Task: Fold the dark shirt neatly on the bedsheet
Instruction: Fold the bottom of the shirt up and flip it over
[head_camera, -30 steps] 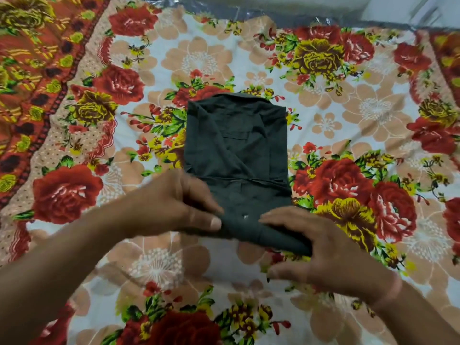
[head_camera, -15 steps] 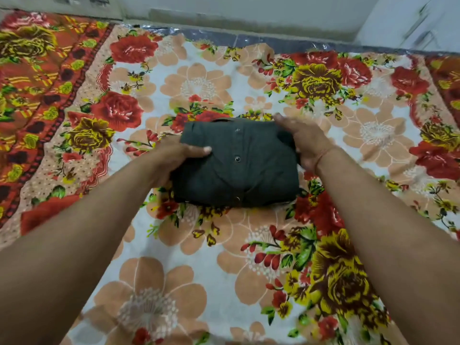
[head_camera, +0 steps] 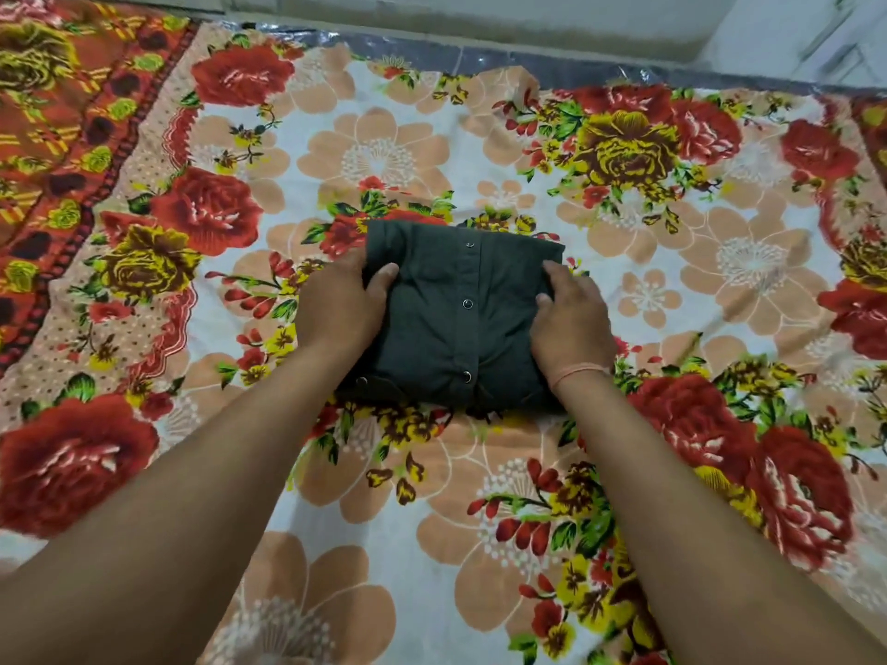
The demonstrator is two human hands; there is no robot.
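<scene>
Gripping the shirt (head_camera: 432, 328) by its left edge, our left hand (head_camera: 338, 304) sets the thumb on top of the cloth and curls the fingers down the side. Our right hand (head_camera: 571, 328) lies slack on the right part of the shirt, with forefinger and thumb flat on the cloth and pinching nothing. Its other fingers drop past the right edge, where we cannot see their tips.

We count one shirt, folded into a compact rectangle with the placket up. Three buttons (head_camera: 467, 304) run in a line down it. A fourth glint at the near left corner is too small to tell. One thin band (head_camera: 578, 373) circles our right wrist.

The shirt rests near the middle of one floral sheet (head_camera: 480, 477). Our two forearms reach in from the near side, and the wrists cover part of the shirt's near corners.

Far left lies orange patterned cloth (head_camera: 53, 136); we cannot tell whether it is the sheet's border. Beyond the far edge run a shiny grey strip (head_camera: 432, 45) and a pale wall (head_camera: 480, 12).
</scene>
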